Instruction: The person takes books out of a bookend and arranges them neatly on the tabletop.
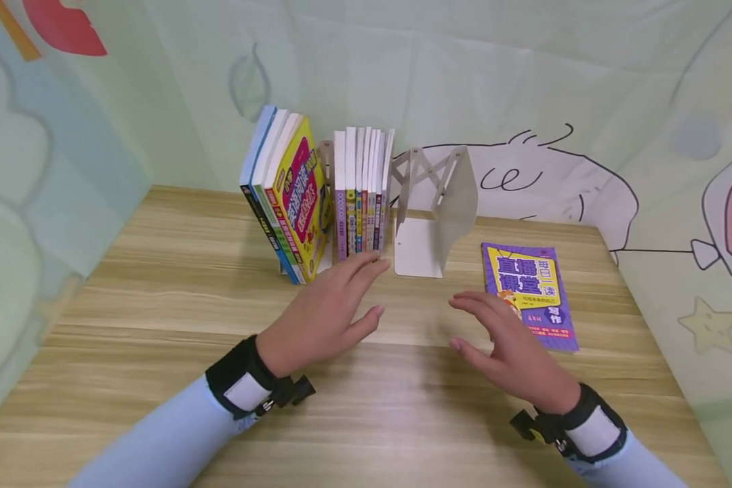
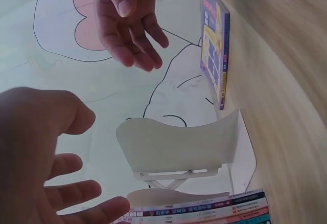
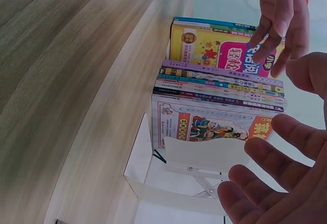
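- A light wooden worktop (image 1: 158, 298) with lengthwise grain is being seen, and it is being enclosed at the back and at both sides by pale green printed cloth.
- A white expanding bookstand (image 1: 430, 217) is being carried near the back edge.
- A row of thin upright books (image 1: 361, 196) is being held in the bookstand's left part.
- Thicker books with a yellow cover in front (image 1: 287, 196) are being leaned at the row's left end.
- A purple and yellow book (image 1: 527, 293) is being borne flat, face up, right of the bookstand and apart from it.
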`<state>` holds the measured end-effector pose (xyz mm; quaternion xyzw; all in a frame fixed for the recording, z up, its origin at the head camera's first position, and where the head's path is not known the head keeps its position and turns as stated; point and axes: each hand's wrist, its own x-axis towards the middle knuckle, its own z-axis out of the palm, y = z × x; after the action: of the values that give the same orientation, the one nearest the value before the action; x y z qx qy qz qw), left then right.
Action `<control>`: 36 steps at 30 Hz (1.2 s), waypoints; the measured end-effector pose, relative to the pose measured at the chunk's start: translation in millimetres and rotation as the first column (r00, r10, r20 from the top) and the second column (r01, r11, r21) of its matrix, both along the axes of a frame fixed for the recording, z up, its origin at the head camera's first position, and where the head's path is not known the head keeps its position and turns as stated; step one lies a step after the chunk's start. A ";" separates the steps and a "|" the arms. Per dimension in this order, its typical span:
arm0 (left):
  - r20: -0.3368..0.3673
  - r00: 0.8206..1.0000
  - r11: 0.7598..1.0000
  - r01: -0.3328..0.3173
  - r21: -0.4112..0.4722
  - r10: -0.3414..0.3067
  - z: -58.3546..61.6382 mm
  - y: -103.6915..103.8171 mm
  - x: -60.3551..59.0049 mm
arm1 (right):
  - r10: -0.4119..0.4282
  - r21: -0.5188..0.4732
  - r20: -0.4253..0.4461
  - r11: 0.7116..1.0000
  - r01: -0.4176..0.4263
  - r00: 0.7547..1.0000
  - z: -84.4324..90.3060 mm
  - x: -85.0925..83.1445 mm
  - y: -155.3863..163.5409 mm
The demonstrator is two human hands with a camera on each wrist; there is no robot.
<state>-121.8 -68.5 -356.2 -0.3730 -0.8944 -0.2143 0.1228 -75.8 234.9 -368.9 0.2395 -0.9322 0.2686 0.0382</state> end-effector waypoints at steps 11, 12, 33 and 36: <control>-0.081 0.995 0.997 -0.061 -0.048 0.057 27.5 24.5 -32.1 | -0.008 -0.011 0.025 1.000 0.008 1.000 -2.3 -0.8 5.7; -0.080 0.994 0.996 -0.072 -0.046 0.068 29.7 26.6 -35.1 | -0.004 -0.011 0.023 1.000 0.005 1.000 -3.3 -0.7 5.6; -0.142 0.974 0.965 -0.202 -0.168 0.179 40.8 37.8 -46.4 | 0.024 -0.014 0.020 1.000 -0.024 0.999 -12.0 -0.7 4.7; -0.215 0.961 0.975 -0.198 -0.097 0.173 39.8 35.8 -42.5 | 0.027 -0.014 0.020 1.000 -0.027 0.999 -12.3 -0.2 3.9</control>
<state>-164.4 -32.7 -316.5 -0.3140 -0.9189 -0.1093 0.2121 -76.0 238.7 -381.2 0.2489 -0.9274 0.2779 0.0268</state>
